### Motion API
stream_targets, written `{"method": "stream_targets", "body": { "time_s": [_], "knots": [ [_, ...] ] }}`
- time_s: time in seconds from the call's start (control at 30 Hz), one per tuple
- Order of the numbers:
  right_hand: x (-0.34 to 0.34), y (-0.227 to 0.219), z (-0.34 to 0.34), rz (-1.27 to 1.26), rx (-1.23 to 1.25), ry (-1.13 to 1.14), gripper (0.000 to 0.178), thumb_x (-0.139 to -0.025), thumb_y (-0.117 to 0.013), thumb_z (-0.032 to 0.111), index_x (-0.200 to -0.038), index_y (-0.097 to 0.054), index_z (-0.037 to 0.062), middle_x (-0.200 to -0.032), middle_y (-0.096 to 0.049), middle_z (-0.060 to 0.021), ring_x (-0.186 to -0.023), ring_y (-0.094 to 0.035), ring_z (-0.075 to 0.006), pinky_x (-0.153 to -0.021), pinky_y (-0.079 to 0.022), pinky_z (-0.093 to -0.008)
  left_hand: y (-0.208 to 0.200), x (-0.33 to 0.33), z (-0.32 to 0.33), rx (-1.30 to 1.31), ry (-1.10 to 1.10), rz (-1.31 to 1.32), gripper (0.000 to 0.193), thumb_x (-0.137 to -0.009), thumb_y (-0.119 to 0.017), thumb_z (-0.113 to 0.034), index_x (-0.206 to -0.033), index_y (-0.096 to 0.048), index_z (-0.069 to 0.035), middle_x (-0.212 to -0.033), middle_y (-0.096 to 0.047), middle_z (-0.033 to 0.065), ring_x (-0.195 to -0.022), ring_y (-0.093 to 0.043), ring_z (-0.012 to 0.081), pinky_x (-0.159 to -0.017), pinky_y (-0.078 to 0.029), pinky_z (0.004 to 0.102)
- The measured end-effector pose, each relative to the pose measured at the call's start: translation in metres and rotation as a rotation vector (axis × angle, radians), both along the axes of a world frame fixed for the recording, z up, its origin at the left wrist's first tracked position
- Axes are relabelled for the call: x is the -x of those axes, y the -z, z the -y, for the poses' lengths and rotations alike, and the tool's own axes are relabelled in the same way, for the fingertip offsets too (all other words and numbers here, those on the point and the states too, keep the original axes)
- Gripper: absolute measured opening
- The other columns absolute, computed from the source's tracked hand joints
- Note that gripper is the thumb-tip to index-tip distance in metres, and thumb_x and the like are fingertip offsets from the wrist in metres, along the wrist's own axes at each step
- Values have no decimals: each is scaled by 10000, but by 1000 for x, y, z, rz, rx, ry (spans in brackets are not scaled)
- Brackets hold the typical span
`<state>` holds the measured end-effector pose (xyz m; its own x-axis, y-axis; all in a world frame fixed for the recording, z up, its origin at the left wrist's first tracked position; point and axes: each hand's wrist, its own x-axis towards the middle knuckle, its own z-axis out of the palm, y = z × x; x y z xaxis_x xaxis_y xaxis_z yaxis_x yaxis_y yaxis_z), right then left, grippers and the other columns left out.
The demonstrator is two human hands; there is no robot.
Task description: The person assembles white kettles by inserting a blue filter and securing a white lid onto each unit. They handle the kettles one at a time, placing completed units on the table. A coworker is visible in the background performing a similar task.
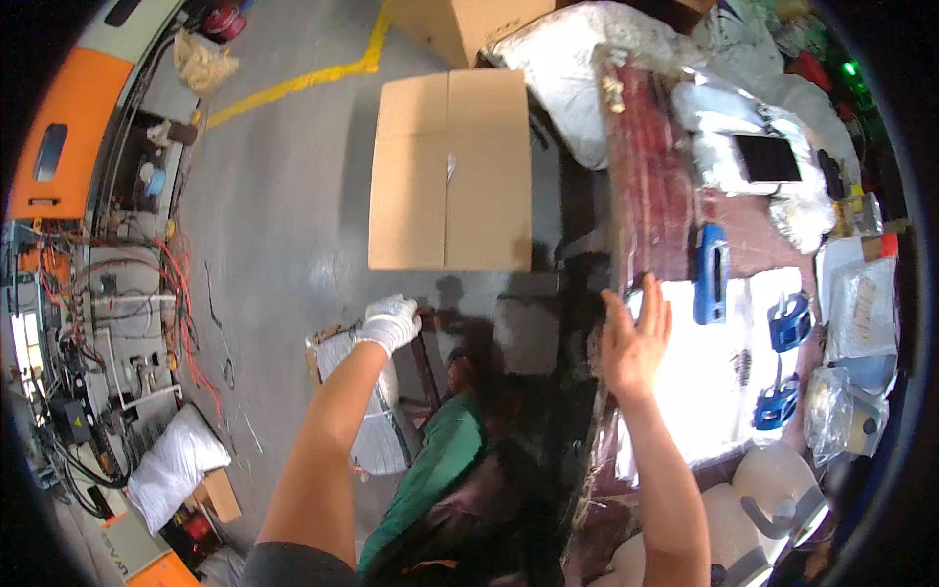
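Note:
My left hand, in a white knitted glove, is closed beside a dark, thin-legged thing, perhaps a stool. What its fingers hold, if anything, I cannot make out. Below it lies a white strapped bundle. My bare right hand is open with fingers spread, over the edge of the dark red table. To its right are a white sheet and a blue plastic part with a long slot. Two more blue plastic parts sit further right. Ahead of my hands stands a closed cardboard box.
A phone rests on plastic wrapping at the table's far side. White rounded containers stand at the near right. On the left, a machine with orange panels and loose cables borders the floor. A white sack lies near it.

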<state>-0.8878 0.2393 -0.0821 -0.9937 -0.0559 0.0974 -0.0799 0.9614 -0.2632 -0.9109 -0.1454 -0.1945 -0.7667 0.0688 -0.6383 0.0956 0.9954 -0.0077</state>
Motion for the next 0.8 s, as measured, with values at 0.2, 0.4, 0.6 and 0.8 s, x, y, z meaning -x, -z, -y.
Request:
{"method": "stream_targets", "body": {
  "time_s": [0.2,0.4,0.6,0.8],
  "knots": [
    [2,-5,-2,26,87,11,413,-834,-573,158,-1242,-608,211,-1480,-339,-227,-1386,-302,-386,-1149,-196,-504,-65,27,-67,-229,66,149,373,-886,-541,-438,-1117,-626,-157,-1181,-586,232,-1093,-579,403,-938,-464,474],
    [14,-26,0,67,90,31,449,-829,-592,207,-1276,-578,162,-1444,-378,-237,-1352,-346,-399,-1126,-237,-521,-122,130,-70,-280,159,113,481,-906,-555,-416,-1287,-523,-125,-1268,-540,223,-1154,-539,411,-982,-443,475],
    [212,-51,12,-134,303,-38,648,-753,-707,138,-1348,-464,59,-1404,-399,-247,-1310,-375,-423,-1090,-295,-528,-96,326,-52,-321,-34,25,574,-898,-558,-418,-1371,-438,-117,-1349,-507,221,-1237,-485,404,-1032,-406,458],
    [444,-1,-3,-166,17,-39,526,-778,-704,263,-1245,-545,79,-1306,-516,-196,-1234,-466,-374,-1054,-343,-488,-75,536,-61,-261,7,-358,495,-849,-603,-311,-1277,-506,-82,-1260,-530,241,-1165,-531,409,-968,-457,471]
  ]
}}
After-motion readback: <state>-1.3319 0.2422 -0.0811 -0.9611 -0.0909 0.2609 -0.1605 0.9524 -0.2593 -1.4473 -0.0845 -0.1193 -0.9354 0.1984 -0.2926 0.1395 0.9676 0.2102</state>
